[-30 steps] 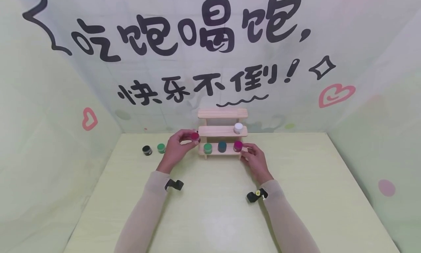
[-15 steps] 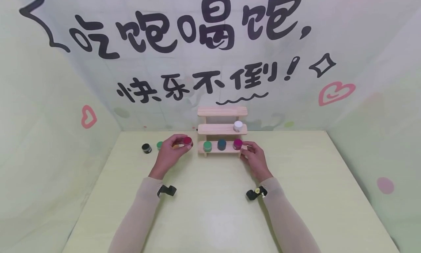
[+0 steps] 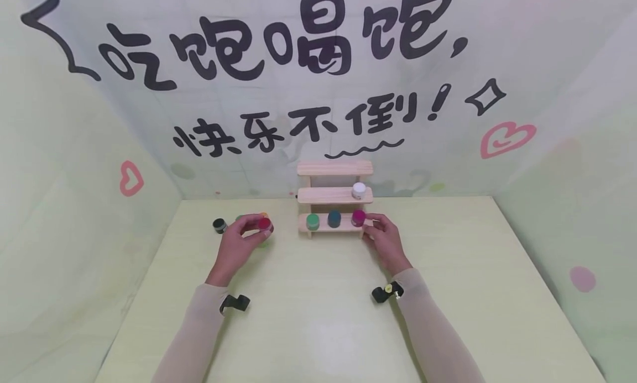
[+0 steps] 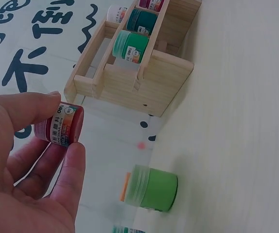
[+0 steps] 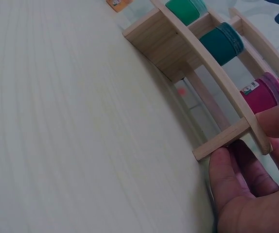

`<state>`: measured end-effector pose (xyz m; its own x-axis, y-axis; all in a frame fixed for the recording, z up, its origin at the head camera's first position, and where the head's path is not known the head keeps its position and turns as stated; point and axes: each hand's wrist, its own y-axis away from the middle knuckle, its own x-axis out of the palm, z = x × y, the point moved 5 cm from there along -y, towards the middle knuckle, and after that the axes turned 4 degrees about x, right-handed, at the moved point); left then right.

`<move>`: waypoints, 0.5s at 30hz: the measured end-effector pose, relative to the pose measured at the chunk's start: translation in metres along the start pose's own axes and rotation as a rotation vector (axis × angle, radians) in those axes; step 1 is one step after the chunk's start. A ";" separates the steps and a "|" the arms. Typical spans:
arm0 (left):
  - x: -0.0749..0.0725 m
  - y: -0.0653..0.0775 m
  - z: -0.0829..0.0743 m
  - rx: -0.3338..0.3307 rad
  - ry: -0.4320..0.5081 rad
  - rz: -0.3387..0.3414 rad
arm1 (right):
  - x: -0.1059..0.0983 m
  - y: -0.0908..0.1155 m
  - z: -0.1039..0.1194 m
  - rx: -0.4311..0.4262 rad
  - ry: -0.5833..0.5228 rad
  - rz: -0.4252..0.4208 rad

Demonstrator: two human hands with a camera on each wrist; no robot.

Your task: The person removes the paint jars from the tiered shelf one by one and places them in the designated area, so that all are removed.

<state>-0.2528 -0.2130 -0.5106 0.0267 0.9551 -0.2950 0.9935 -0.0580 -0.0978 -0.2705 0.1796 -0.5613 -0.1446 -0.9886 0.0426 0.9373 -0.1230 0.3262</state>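
My left hand pinches a small red paint jar between thumb and fingers, to the left of a stepped wooden rack. Thumb and fingers of my right hand grip the right end of the rack's lowest step, beside its leg. On that step stand a green jar, a teal jar and a magenta jar, the magenta one nearest my right hand. One step higher, at the right end, is a white jar. A light green jar stands on the table near my left hand.
A black jar stands on the table left of my left hand. That hand partly hides a green jar and an orange one. Behind the rack rises a printed cloth backdrop, and cloth walls flank the table.
My left hand has carried the red jar away from the rack, leftward and nearer to me, over the loose jars. The right hand keeps its hold on the rack.
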 end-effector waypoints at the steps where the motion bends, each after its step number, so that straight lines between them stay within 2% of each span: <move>1: -0.003 0.001 0.002 -0.004 -0.005 -0.005 | 0.000 0.000 0.000 0.002 0.001 0.002; 8: -0.020 0.008 0.013 -0.025 -0.019 -0.037 | -0.001 0.000 -0.001 0.006 0.014 -0.007; 15: -0.035 0.011 0.020 -0.025 -0.097 -0.060 | 0.000 0.000 -0.001 0.005 0.011 -0.005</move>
<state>-0.2449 -0.2530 -0.5203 -0.0425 0.9242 -0.3796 0.9955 0.0071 -0.0942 -0.2706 0.1798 -0.5621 -0.1458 -0.9888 0.0303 0.9349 -0.1277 0.3312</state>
